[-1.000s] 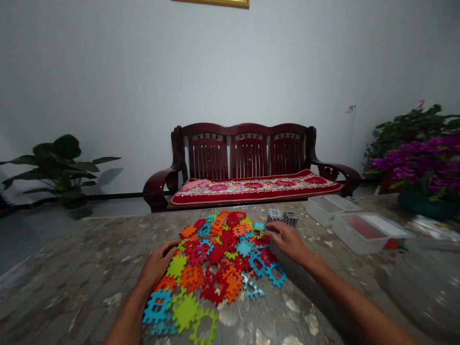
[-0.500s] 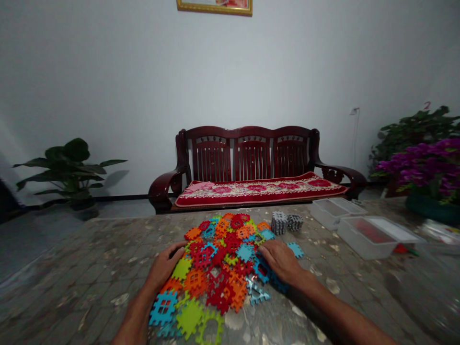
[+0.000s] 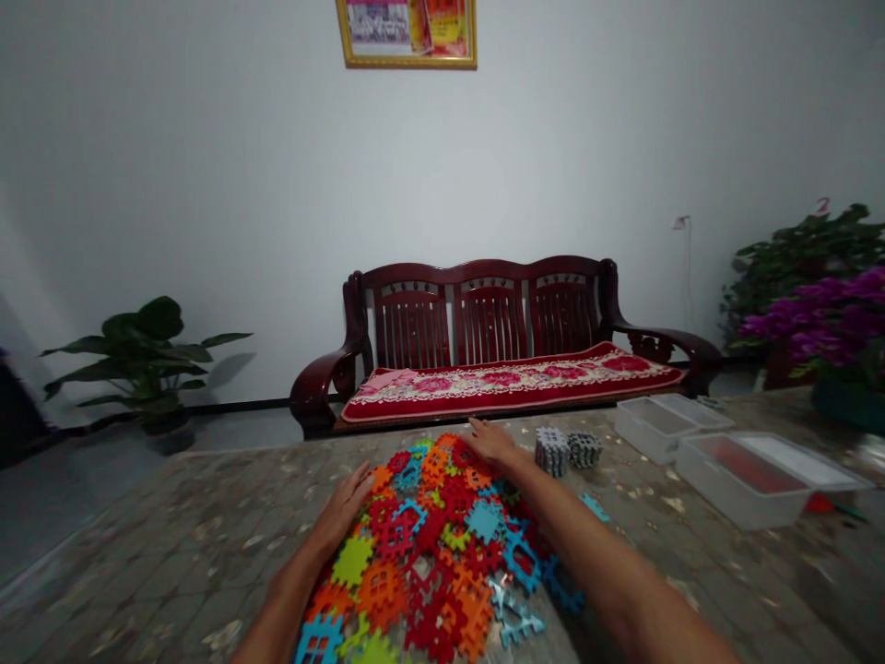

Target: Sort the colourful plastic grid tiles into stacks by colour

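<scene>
A spread-out pile of interlocking plastic building pieces [image 3: 429, 526] in red, orange, green and blue lies on the table in front of me. My left hand [image 3: 347, 503] rests along the pile's left edge, fingers stretched forward and holding nothing. At the far right edge of the pile, my right hand [image 3: 492, 444] reaches over with its fingers extended, touching or just above the pieces. A light blue triangular piece [image 3: 515, 613] lies at the near right. My right forearm hides part of the pile's right side.
Two stacks of grey pieces, one lighter [image 3: 551, 452] and one darker [image 3: 584, 450], stand right of the pile. Clear plastic boxes [image 3: 739, 493] sit farther right, near purple flowers [image 3: 822, 318]. Behind the patterned table [image 3: 228, 544] is a wooden bench [image 3: 484, 277].
My right hand has moved forward from the pile's right side to its far edge. My left hand has slid slightly forward and its fingers have straightened. The camera view has tilted up.
</scene>
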A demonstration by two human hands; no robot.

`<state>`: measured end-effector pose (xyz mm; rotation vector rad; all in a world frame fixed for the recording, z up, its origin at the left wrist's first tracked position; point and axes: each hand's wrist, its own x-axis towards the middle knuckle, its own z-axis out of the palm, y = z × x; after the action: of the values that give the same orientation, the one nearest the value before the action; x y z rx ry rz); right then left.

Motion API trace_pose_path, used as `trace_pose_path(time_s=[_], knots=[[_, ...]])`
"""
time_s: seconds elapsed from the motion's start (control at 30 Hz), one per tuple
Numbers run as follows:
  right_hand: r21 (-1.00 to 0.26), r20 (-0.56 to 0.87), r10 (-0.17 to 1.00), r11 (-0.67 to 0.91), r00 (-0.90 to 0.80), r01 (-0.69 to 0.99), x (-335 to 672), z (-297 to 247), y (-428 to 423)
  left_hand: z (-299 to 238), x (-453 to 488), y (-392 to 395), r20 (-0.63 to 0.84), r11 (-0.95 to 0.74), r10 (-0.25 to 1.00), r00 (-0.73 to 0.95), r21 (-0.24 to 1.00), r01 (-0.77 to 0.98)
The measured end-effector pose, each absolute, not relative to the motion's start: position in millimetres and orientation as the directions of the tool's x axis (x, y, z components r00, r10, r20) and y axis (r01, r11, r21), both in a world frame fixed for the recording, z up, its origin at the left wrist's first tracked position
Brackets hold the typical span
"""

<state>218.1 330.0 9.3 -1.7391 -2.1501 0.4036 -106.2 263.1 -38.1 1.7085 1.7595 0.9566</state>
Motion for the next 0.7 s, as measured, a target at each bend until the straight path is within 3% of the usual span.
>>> trace_pose_path(time_s=[0.13,0.33,0.53,0.7], knots=[[-0.446,0.013,0.994,0.104,-0.11,0.889,207.7,3.9,335.2,-44.2,-99.9,290.6,0.102,-0.03,0.992,-0.072,0.753,0.658],[-0.494,0.047,0.997,0.082,-0.067,0.865,195.0,-0.4,333.3,-46.6,-82.0,302.7,0.108,-0.098,0.994,0.022,0.767,0.634],[-0.538,0.149,0.979,0.196,-0.136,0.82,185.9,12.7,321.1,-34.0,-72.3,292.2,0.141,-0.151,0.988,0.062,0.814,0.561],[-0.472,0.306,0.89,0.449,-0.337,0.759,166.5,22.6,285.8,-24.4,-70.8,288.2,0.158,-0.202,0.979,0.13,0.847,0.492]])
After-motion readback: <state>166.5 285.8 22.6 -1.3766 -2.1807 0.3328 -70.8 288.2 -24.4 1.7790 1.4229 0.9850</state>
